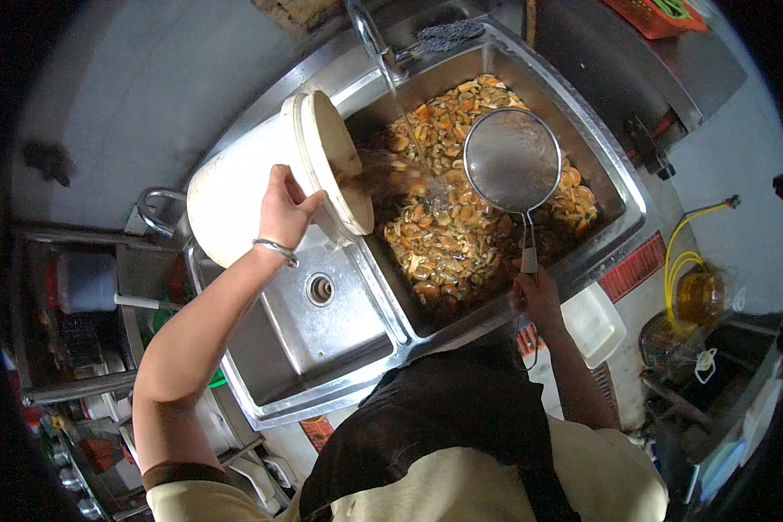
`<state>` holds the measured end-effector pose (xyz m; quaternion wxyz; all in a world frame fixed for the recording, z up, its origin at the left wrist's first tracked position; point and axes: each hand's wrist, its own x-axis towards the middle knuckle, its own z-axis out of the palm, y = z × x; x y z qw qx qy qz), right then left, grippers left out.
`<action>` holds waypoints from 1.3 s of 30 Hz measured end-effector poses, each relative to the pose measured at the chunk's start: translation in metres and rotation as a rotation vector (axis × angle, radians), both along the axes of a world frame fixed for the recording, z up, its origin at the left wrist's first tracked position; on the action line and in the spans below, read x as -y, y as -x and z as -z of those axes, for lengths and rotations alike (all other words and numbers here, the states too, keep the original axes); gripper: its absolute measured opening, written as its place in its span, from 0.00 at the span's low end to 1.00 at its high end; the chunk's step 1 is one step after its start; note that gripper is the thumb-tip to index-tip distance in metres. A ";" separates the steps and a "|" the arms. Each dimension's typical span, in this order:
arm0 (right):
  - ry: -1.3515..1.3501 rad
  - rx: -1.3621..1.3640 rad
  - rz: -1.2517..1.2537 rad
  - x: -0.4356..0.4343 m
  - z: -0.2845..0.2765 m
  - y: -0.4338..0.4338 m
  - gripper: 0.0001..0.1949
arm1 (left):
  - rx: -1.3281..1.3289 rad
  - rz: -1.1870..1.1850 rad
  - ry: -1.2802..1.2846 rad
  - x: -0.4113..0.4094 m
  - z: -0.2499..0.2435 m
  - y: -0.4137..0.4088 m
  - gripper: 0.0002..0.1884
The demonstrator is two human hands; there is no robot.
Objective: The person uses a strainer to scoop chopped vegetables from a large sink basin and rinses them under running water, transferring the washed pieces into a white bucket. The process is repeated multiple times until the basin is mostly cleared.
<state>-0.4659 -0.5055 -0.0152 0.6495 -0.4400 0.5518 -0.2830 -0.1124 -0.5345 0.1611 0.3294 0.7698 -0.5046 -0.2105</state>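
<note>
My left hand (288, 212) grips the rim of a white plastic bucket (245, 176), which is tipped on its side over the sink divider. Brownish liquid (391, 173) pours from its mouth into the right basin. That basin holds a mass of sliced mushrooms (444, 241) in water. In my right hand (536, 297) is the handle of a round wire-mesh skimmer (512, 160), its mesh held above the mushrooms. A thin stream of water (404, 117) falls from the chrome faucet (368, 32) into the same basin.
The left sink basin (346, 313) has a drain (320, 289). A steel scouring pad (450, 34) lies on the back ledge. At right are a white plastic tub (594, 324), a yellow hose (675, 267) and a red basket (656, 16) with green vegetables. Shelving (78, 385) stands at left.
</note>
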 end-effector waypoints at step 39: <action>0.115 -0.077 -0.086 0.089 -0.044 0.007 0.10 | -1.494 -1.041 0.750 -0.286 0.217 -0.064 0.12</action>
